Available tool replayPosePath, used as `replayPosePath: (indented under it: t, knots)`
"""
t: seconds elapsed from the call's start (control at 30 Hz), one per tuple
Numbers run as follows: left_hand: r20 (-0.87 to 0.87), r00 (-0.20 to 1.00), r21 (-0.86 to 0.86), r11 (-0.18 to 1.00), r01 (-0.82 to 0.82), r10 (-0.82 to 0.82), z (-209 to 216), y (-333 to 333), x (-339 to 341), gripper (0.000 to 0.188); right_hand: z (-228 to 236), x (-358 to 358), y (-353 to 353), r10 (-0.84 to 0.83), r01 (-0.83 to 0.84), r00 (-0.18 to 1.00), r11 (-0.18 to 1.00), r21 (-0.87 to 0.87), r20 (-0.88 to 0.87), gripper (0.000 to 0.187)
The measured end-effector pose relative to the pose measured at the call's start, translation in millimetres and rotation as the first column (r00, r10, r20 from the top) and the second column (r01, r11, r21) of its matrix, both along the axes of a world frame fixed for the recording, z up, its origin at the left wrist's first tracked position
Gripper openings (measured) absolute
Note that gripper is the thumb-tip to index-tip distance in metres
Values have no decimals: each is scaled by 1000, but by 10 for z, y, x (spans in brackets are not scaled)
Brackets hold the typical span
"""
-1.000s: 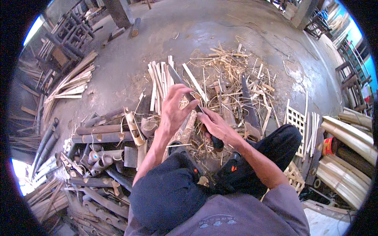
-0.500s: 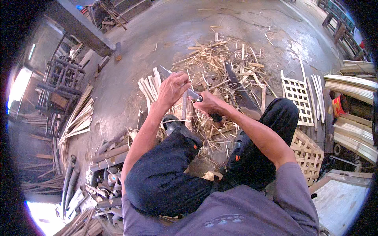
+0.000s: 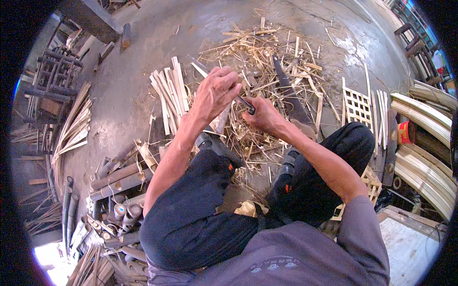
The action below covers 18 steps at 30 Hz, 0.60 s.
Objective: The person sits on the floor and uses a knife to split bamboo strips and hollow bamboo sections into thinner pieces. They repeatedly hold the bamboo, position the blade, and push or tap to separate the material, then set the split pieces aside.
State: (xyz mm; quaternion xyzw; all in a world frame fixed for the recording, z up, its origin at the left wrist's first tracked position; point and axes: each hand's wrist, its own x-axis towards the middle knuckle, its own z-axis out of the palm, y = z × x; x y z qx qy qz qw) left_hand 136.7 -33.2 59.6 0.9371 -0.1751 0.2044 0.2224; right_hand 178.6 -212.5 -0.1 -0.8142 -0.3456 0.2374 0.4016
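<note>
My right hand [image 3: 263,115] is closed around the dark handle of a knife [image 3: 245,103]. From there its narrow metal part runs up and left to my left hand [image 3: 215,93]. That hand is a fist, its fingers curled over the line of the knife; what lies inside is hidden. A pale, thin end [image 3: 200,70] sticks out past the far side of the fist, and I cannot tell whether it is blade or strip. Both hands are above a heap of bamboo shavings [image 3: 257,47], between my bent knees.
Cut bamboo strips [image 3: 164,97] lie left of the shavings. A dark saw [image 3: 288,93] rests on the heap's right side. Further right are a woven lattice panel [image 3: 358,107] and bundled slats [image 3: 424,114]. Bamboo tubes [image 3: 121,185] are piled beside my left knee.
My left hand has turned and shifted slightly, covering more of the knife's metal. My right hand has moved a little to the right and up. The whole view has tilted slightly.
</note>
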Motion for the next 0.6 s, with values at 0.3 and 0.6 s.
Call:
replayPosePath:
  t: [0.3, 0.6]
  knots:
    - [-41, 992, -31, 992, -122, 121, 93, 81, -223, 17, -180, -17, 125, 61, -61, 998, 998, -29, 15, 34]
    - [-84, 988, -338, 930, -147, 126, 15, 168, -472, 17, -148, -119, 450, 128, -46, 784, 988, 150, -608, 44]
